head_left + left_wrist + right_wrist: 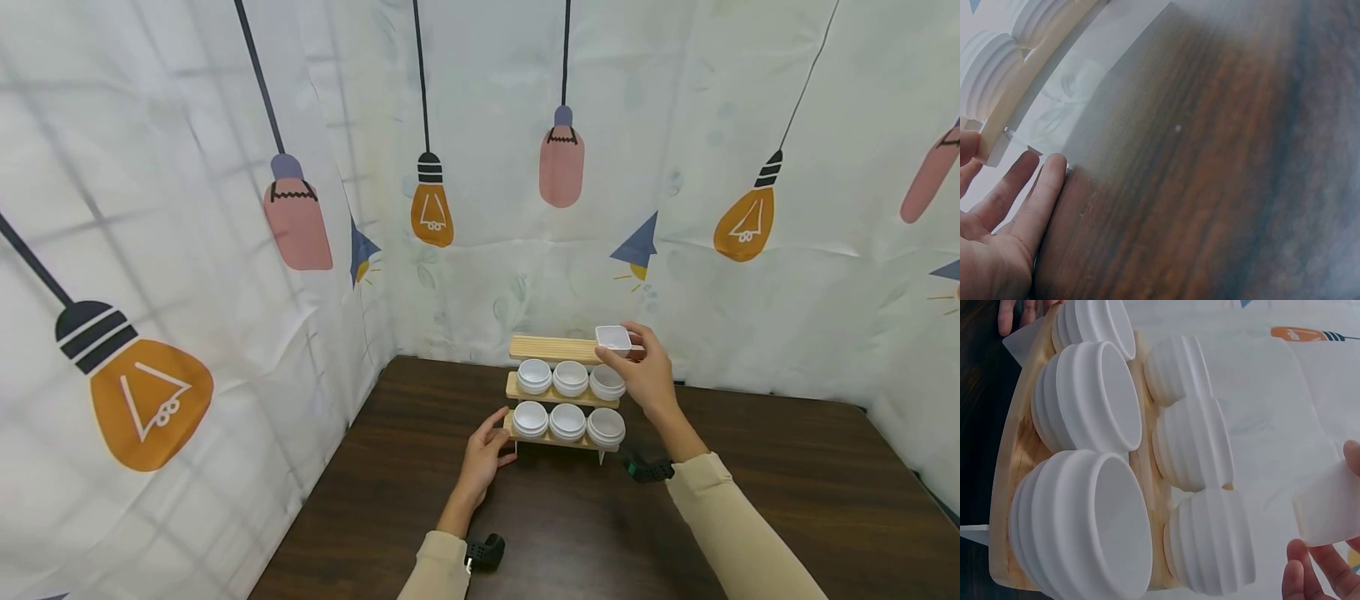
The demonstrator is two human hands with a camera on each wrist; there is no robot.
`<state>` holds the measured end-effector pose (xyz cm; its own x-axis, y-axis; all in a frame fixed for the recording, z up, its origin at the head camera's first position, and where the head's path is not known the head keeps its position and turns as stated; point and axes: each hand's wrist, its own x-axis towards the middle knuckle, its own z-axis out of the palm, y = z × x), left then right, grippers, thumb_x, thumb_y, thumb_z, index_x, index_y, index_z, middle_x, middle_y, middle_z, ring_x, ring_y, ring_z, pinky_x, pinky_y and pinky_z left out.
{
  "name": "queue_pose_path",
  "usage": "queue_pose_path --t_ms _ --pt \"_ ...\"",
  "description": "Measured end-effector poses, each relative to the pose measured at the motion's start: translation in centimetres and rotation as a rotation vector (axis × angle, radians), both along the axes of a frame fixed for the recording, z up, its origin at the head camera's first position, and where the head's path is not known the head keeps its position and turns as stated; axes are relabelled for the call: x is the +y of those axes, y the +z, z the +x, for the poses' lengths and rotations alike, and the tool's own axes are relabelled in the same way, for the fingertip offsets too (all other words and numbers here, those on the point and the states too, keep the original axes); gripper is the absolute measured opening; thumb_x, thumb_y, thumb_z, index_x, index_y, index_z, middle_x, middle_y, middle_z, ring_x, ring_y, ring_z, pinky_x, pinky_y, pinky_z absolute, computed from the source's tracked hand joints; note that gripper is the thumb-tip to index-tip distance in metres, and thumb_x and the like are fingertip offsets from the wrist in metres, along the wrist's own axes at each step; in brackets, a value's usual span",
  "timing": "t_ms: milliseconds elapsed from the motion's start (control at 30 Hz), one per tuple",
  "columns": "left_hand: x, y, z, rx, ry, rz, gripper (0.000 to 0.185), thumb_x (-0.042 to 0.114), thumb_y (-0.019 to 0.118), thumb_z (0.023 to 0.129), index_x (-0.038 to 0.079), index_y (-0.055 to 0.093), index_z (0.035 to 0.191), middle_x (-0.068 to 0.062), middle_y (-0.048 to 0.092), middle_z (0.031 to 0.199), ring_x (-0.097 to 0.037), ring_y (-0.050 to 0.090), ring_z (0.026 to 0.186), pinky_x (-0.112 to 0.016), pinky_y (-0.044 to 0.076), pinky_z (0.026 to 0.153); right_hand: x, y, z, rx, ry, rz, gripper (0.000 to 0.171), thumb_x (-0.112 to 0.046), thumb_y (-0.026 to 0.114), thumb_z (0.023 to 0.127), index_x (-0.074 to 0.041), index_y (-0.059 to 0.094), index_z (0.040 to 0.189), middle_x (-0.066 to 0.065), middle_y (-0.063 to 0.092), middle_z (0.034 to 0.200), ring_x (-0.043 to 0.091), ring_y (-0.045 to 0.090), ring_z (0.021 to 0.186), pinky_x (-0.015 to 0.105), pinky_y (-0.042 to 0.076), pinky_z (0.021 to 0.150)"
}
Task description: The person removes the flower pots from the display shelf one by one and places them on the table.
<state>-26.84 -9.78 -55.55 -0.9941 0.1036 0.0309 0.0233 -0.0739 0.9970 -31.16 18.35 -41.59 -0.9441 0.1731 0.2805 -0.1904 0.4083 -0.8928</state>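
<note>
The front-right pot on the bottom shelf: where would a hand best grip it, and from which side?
Probably by its ribbed wall, just under the rim, coming from the front and above. The pot sits in the rack tilted toward the person, a neighbour close on its left and the middle shelf behind. Its right side is open. The right hand already holds a small square cup.

Small white square cup (pixel 613 337), upright and seemingly empty, just above the wooden rack's (pixel 551 348) top-right end.
</note>
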Motion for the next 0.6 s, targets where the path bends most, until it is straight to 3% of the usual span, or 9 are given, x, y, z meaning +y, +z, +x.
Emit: queue_pose_path --t_ms 400,600 --pt "0.0 -0.1 0.0 -0.007 0.006 -0.009 0.045 0.016 0.05 0.108 0.012 0.047 0.153 -0.012 0.063 0.114 -0.03 0.063 0.113 -0.044 0.062 0.09 1.2 -0.6 0.5 -0.01 -0.026 -0.008 0.073 -0.04 0.079 0.089 -0.018 0.048 0.151 0.017 0.056 0.134 0.02 0.057 0.1 0.017 0.05 0.068" --pt "-0.1 -0.1 0.0 0.026 -0.002 -0.01 0.047 0.017 0.049 0.109 0.007 0.045 0.154 -0.012 0.063 0.113 -0.029 0.064 0.11 -0.041 0.063 0.087 1.8 -0.7 1.0 -0.004 -0.031 -0.019 0.071 -0.041 0.079 0.09 -0.019 0.048 0.15 0.015 0.056 0.132 0.014 0.057 0.094 0.018 0.05 0.066"
